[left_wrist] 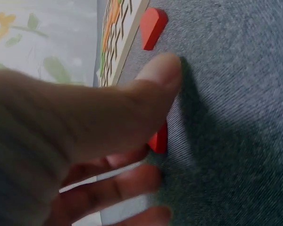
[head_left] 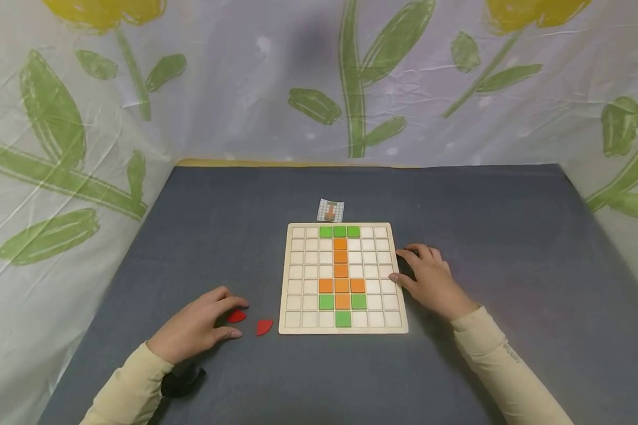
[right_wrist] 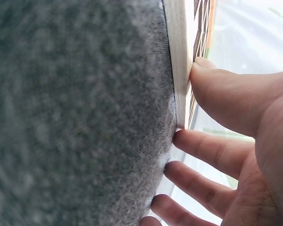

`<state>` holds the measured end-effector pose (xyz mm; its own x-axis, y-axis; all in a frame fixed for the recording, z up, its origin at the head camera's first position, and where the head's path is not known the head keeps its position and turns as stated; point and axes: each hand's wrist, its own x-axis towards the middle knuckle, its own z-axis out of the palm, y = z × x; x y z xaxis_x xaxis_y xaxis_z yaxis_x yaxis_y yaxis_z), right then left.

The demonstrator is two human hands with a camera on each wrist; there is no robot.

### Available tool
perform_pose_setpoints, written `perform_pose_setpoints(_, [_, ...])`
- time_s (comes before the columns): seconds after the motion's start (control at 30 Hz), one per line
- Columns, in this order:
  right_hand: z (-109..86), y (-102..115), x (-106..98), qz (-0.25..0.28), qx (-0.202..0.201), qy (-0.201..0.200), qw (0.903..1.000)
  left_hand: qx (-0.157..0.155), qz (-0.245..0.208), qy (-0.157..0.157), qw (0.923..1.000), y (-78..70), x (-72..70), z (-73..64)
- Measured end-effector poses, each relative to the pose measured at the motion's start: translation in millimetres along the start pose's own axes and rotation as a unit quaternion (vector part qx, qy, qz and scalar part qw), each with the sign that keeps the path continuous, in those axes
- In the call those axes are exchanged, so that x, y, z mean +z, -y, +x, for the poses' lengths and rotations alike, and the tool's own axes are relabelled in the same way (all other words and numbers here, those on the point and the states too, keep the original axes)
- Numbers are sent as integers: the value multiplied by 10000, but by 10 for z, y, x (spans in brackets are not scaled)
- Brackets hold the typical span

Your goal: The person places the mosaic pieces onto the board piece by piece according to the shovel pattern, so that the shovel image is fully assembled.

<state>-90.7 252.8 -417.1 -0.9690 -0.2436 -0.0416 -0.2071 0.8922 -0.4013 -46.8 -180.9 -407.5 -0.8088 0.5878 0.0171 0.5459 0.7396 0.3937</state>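
Observation:
A square wooden grid board (head_left: 284, 283) lies flat, with green tiles (head_left: 339, 231) and orange tiles (head_left: 341, 257) set in some of its cells. Left of it, two small red quarter-round pieces, a nearer-to-board one (head_left: 264, 327) and another (head_left: 237, 316), lie on the table. My left hand (head_left: 199, 321) is over the outer piece, thumb and fingers apart on either side of it; in the left wrist view the thumb partly hides that red piece (left_wrist: 159, 140). At the board's right edge, my right hand (head_left: 430, 280) rests its thumb on the rim (right_wrist: 179, 61), its other fingers spread beside the edge.
A small printed card (head_left: 331, 210) with a matching grid picture lies just behind the board. The dark grey cloth-covered table (head_left: 484, 218) meets a hanging sheet painted with flowers (head_left: 234, 88) at the back and sides. A black strap (head_left: 183, 381) is at the left wrist.

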Motion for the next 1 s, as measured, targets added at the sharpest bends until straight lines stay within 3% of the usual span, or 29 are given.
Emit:
perform_pose_setpoints(0.37, [-3,13,-13,-17,-28,-87,10000,-40,-133,-145,9998,-3,51,72])
perform_pose_setpoints(0.6, [20,23,0,-100,11,-45,9999,174,-7,-341,9993,-84,41,158])
perform_pose_setpoints(0.8, [19,12,8,-133,-9,-94,9999,719,-528,-416,9951,-288,53,358])
perform_pose_setpoints(1.0, [4,21,9,-89,9,-94,9999,1283,-706,-210,9890,-557,127,594])
